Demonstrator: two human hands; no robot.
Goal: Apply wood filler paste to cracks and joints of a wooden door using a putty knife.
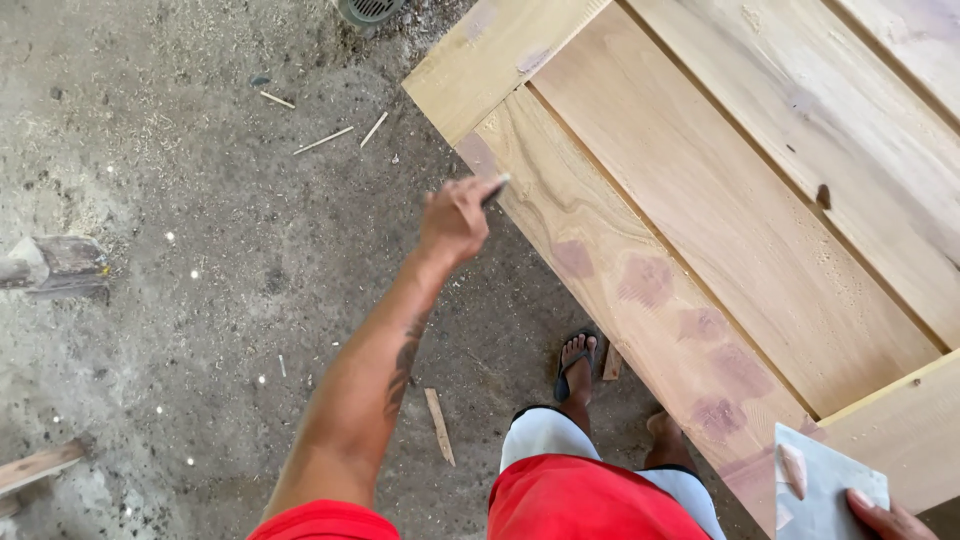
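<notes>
Patching looks partway done: pinkish filler patches (690,330) dot the wooden panel (740,220) toward four o'clock. Left hand (455,218) is closed around a small dark tool (496,189); right hand (890,518), at five o'clock, pinches a grey board (825,490) carrying a filler dab, while upper boards show none.

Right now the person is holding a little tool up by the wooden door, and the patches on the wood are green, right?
Not quite. The head view shows the left hand holding a small tool by the wooden door, but the patches are pinkish-purple, not green.
</notes>
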